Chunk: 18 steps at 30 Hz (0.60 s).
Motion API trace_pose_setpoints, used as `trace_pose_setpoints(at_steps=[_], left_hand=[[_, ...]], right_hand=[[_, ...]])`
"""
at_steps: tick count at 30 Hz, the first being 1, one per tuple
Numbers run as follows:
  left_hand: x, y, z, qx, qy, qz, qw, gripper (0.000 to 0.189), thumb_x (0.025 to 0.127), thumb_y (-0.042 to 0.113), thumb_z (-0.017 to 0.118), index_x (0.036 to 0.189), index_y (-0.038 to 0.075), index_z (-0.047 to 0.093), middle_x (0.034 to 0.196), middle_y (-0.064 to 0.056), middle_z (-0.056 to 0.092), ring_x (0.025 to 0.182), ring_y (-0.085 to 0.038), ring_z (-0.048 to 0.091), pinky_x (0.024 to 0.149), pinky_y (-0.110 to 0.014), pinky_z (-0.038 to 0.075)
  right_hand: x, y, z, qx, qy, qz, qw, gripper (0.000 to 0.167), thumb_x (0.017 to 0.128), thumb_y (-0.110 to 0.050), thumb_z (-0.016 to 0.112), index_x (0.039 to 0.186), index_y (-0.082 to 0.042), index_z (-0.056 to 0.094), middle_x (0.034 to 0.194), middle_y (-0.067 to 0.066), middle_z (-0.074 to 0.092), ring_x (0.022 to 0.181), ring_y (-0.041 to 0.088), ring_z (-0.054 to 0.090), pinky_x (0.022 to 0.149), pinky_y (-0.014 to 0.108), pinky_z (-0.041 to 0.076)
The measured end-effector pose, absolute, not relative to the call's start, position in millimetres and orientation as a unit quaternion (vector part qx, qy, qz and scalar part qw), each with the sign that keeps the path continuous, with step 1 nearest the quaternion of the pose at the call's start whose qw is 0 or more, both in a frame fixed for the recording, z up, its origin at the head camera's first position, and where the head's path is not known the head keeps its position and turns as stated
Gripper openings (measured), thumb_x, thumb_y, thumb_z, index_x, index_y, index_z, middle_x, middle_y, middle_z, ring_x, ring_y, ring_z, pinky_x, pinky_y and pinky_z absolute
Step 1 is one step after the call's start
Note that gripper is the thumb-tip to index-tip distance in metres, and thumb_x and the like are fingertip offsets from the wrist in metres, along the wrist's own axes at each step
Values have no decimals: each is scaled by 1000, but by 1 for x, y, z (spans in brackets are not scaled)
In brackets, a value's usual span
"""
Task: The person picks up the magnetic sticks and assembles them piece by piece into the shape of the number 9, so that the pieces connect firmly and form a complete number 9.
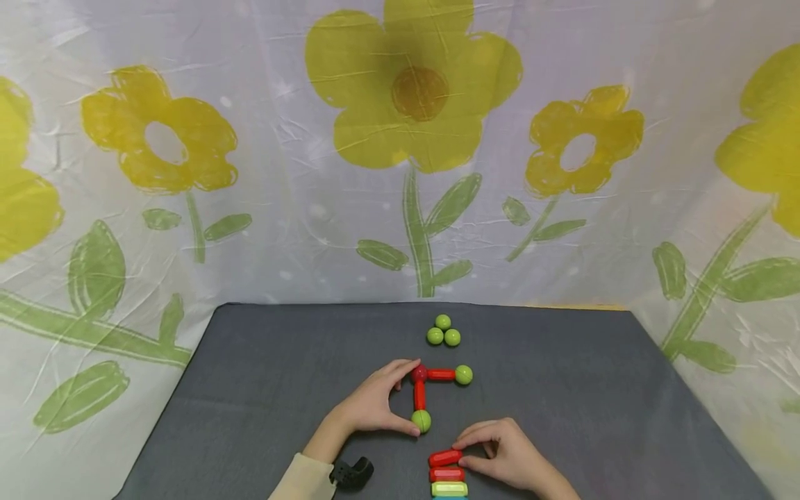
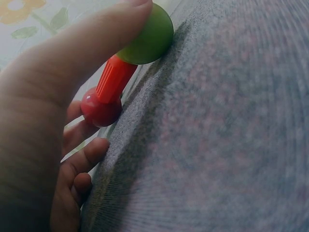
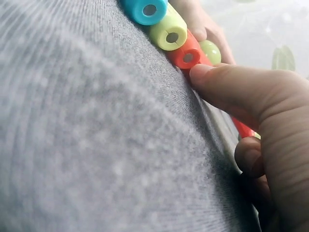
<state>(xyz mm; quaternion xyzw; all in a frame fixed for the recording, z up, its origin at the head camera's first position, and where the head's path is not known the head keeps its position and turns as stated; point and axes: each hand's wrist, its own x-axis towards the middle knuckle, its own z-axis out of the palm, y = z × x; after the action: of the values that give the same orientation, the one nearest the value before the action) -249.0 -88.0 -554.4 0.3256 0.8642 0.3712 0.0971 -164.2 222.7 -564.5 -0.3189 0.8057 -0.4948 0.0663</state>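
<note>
Corner joined, parts spare

L-shaped piece [image 1: 420, 396] on the bench [image 1: 281, 368]: two red rods [image 1: 441, 375] off one red ball [image 1: 419, 373], green balls [image 1: 464, 375] capping both ends. My left hand [image 1: 373, 403] curves wide, holding it; right hand [image 1: 507, 451] pinches a loose red rod [image 1: 445, 457]. Unjoined (maybe more unseen): that rod, nearer rods [image 1: 446, 474], three far balls [image 1: 435, 336].

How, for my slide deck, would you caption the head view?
Left hand holds a ball-and-rod corner; right hand pinches a red rod.
</note>
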Motion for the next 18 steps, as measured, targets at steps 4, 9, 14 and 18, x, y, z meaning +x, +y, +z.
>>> trace_pose_setpoints(at_steps=[4,9,14,18], left_hand=[[-249,-89,-555,325,863,373,101,117,74,63,92,167,22,36,157,6,47,106,-9,52,90,-33,48],[-250,-89,-554,322,863,375,100,117,73,63,92,167,23,36,157,7,46,106,-10,52,90,-33,48],[-250,-89,-554,322,865,372,100,117,73,64,92,167,23,36,158,7,46,107,-10,53,91,-34,49],[-250,-88,-554,323,865,370,101,117,73,65,92,168,23,36,158,7,46,107,-9,53,92,-34,49]], right_hand=[[-162,221,-564,-317,805,-499,58,15,94,-27,84,109,-24,84,105,-6,80,50,-10,41,43,19,39],[-162,220,-562,-308,793,-523,40,14,94,-22,84,108,-20,83,104,-3,80,51,-9,40,43,17,37],[-162,220,-561,-264,790,-553,31,17,92,-14,85,109,-15,82,105,2,79,50,-7,39,44,17,36],[-162,220,-559,-190,817,-543,25,17,91,-17,87,107,-18,83,97,-4,78,48,-5,36,44,17,34]])
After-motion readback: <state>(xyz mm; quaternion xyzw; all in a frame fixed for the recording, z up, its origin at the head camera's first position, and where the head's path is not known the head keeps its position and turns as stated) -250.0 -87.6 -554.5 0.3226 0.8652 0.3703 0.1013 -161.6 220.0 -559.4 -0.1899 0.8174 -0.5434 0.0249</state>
